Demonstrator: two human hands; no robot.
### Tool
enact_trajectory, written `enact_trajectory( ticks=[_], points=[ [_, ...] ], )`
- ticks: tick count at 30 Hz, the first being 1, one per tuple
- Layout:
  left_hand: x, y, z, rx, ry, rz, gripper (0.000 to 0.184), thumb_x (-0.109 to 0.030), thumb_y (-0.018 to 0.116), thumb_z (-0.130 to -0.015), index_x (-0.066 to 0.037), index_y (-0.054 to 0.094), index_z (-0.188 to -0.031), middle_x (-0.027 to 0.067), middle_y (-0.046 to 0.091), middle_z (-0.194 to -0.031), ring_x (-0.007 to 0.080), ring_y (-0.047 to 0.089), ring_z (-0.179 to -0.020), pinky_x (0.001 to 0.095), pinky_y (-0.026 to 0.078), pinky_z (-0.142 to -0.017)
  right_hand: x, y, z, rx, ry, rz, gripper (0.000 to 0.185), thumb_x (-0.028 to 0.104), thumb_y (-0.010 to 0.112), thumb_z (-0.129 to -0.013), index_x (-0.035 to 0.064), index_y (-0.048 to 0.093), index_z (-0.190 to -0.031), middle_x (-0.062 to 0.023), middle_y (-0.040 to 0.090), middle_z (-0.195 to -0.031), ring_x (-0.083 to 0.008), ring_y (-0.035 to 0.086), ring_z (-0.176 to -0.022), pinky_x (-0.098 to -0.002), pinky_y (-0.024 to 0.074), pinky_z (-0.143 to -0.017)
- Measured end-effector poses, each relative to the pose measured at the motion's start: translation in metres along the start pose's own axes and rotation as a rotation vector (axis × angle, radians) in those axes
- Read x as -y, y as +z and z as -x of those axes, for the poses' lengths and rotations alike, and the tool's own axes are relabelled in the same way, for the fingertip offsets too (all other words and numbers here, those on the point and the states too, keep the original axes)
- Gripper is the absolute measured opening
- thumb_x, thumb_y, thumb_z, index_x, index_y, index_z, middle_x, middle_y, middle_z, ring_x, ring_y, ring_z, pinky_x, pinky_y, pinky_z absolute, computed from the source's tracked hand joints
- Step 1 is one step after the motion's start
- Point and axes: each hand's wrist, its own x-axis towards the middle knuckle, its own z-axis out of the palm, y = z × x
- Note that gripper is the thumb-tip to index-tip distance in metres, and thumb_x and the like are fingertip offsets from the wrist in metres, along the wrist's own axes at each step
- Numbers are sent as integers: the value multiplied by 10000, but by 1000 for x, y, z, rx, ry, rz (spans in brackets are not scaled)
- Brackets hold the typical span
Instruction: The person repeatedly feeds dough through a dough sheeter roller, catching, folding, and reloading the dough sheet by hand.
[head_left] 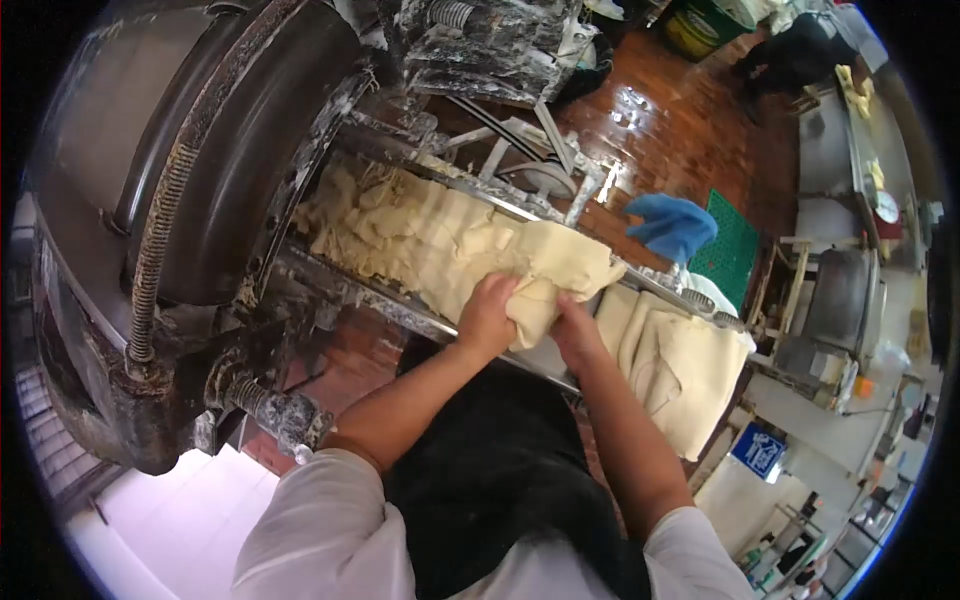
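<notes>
A long strip of pale dough point(430, 235) lies along a narrow metal tray point(545, 357) in front of me, rough and torn at the roller end, smoother near my hands. My left hand point(490, 318) is closed on the near edge of the dough's folded end. Close by on its right, my right hand point(575, 330) grips the same fold, its fingers partly hidden by the dough. Just right of my hands, a separate stack of smooth folded dough sheets point(685, 370) hangs over the tray's edge.
A large dough roller machine point(250, 150) with a long threaded rod point(165, 230) stands at the left. Beyond the tray are a blue cloth point(672, 226), a green mat point(728, 250) and red floor tiles point(660, 130). Another person point(800, 55) is at the far right.
</notes>
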Motion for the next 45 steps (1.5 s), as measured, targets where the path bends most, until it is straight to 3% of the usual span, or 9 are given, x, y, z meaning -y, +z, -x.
enact_trajectory(
  ticks=[10,17,22,25,27,30,34,40,45],
  points=[
    [-22,-4,8,79,-3,-6,441,-66,623,-690,-29,541,-1121,184,543,-1109,370,520,-1055,423,435,-899,29,15,8,-97,113,85,450,74,675,-723,-30,542,-1140,-111,623,-1028,-245,611,-919,-353,487,-835],
    [-67,52,31,222,116,56,557,-50,605,-656,-59,503,-1204,185,495,-1210,367,464,-1150,425,403,-970,47,-42,84,-198,-159,-60,455,7,618,-729,-18,509,-1170,-126,579,-1099,-285,572,-1007,-401,486,-879],
    [-76,61,17,487,210,336,514,-103,633,-675,-36,524,-1172,181,515,-1196,359,478,-1138,410,408,-965,53,-95,96,-331,-58,-10,457,2,613,-715,-4,514,-1160,-122,586,-1080,-282,580,-992,-403,488,-879],
    [-61,16,-7,641,72,94,468,-142,672,-672,-25,571,-1114,181,564,-1128,357,514,-1099,400,413,-965,43,-105,89,-360,-60,55,439,19,618,-716,-3,524,-1144,-125,592,-1069,-282,589,-973,-393,496,-865],
    [26,29,-1,-48,44,8,476,-223,727,-662,13,593,-1054,209,600,-1073,366,555,-1038,405,443,-914,41,-97,84,-373,-57,71,431,31,623,-719,-4,529,-1138,-125,597,-1061,-282,596,-957,-387,502,-852],
    [71,-18,-29,-275,-627,13,591,-285,763,-604,36,574,-1063,259,582,-1090,378,541,-1061,412,424,-940,43,-95,80,-373,13,44,428,39,627,-722,0,533,-1138,-120,605,-1048,-285,605,-936,-385,506,-839],
    [66,21,-28,-211,-705,-567,774,-330,799,-584,39,503,-1197,233,602,-1087,363,596,-1005,390,460,-914,42,-96,77,-346,28,58,439,34,623,-725,17,530,-1154,-115,603,-1056,-287,604,-942,-393,505,-844],
    [106,28,-16,46,-805,295,602,-273,723,-632,32,572,-1129,220,623,-1087,337,605,-1018,380,481,-865,51,-67,96,-322,-96,69,448,67,573,-747,-12,506,-1182,-156,587,-1109,-320,587,-1004,-438,470,-927],
    [49,20,-8,160,-720,257,470,-187,683,-657,32,590,-1063,214,645,-1007,341,620,-955,379,484,-829,73,-77,111,-285,-78,-98,407,32,571,-754,-2,515,-1156,-148,579,-1093,-306,585,-995,-429,502,-866]
  ],
)
